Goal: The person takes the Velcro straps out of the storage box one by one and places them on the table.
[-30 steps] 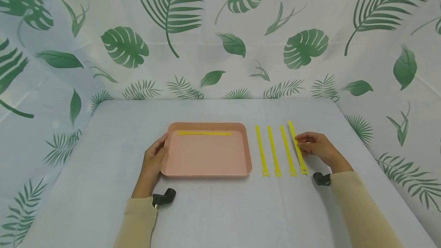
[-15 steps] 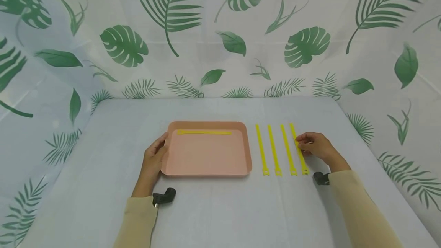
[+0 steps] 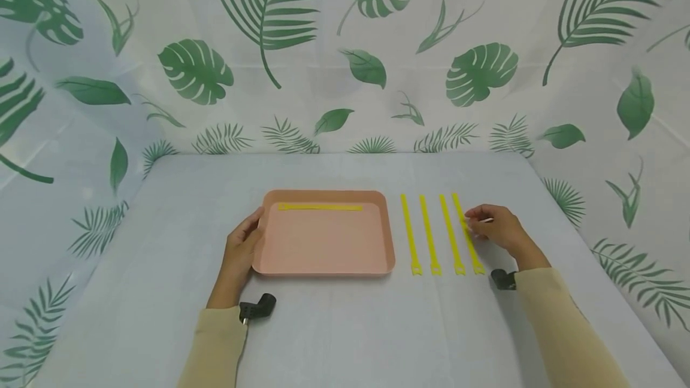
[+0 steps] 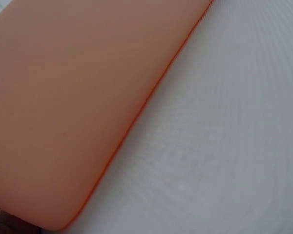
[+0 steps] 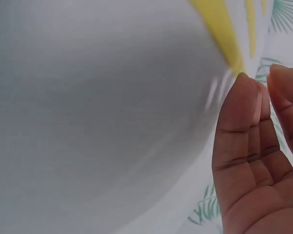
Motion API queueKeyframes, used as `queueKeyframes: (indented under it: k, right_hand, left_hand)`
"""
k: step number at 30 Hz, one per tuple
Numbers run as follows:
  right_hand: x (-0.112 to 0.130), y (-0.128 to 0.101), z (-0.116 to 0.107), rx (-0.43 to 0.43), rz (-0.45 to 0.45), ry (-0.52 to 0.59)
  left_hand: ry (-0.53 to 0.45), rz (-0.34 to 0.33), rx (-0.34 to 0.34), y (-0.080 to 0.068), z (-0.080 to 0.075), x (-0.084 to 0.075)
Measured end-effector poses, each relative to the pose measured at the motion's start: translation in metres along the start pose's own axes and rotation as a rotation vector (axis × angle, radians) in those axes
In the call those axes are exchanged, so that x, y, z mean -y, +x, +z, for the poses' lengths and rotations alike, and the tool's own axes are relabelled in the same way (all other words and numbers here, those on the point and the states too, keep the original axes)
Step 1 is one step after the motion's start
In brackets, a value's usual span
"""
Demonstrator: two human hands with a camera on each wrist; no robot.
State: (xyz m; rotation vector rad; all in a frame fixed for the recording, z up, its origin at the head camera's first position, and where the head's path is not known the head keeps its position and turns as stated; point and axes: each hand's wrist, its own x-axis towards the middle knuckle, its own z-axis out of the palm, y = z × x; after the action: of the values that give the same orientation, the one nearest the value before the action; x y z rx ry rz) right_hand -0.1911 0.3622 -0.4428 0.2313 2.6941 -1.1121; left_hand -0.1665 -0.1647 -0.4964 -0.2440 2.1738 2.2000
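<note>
A yellow cable strap [image 3: 474, 252] with a slotted end lies on the white cloth, the rightmost in a row of several. My right hand [image 3: 500, 230] is at its middle. In the right wrist view the thumb [image 5: 285, 83] stands apart from the fingers, and a yellow strap [image 5: 219, 34] runs down to the fingertips. On the left, my left hand [image 3: 244, 245] grips the short left side of a pink tray [image 3: 323, 244]. One yellow strap [image 3: 320, 208] lies crosswise in the tray near its far wall. The left wrist view shows mostly the tray's side [image 4: 78, 97].
More yellow straps [image 3: 409, 235] lie side by side between the tray and my right hand. A leaf-patterned cloth [image 3: 399, 94] rises behind the table and along both sides. White cloth [image 3: 345, 334] covers the tabletop in front of the tray.
The rightmost strap was pinched and raised a second ago; it has come down flat beside the others, and the right fingers have parted from it. The left hand and tray have stayed put.
</note>
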Motion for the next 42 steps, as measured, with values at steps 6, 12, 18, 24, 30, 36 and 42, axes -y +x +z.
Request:
queueKeyframes:
  k: [6, 12, 18, 24, 30, 36, 42]
  right_hand:
    - [0.012, 0.000, 0.002, -0.035, -0.070, 0.003]
    - [0.024, 0.001, 0.007, -0.070, -0.196, 0.016]
    - [0.038, 0.001, 0.012, -0.063, -0.272, 0.044]
    - [0.055, 0.002, 0.022, -0.048, -0.317, 0.078]
    - [0.072, 0.004, 0.031, -0.041, -0.375, 0.104]
    - [0.084, 0.007, 0.041, -0.006, -0.386, 0.138]
    - [0.098, 0.010, 0.051, 0.010, -0.408, 0.161]
  left_hand:
    - [0.003, -0.003, 0.001, 0.000, -0.001, 0.002]
    - [-0.014, -0.003, 0.001, 0.000, 0.000, 0.003]
    - [-0.014, 0.006, -0.005, 0.002, -0.001, 0.004]
    - [-0.032, 0.025, 0.002, 0.003, -0.002, 0.006]
    - [-0.030, 0.032, 0.001, 0.003, -0.001, 0.006]
    - [-0.032, 0.033, 0.004, 0.003, -0.001, 0.005]
    - [-0.036, 0.045, 0.001, 0.004, -0.001, 0.006]
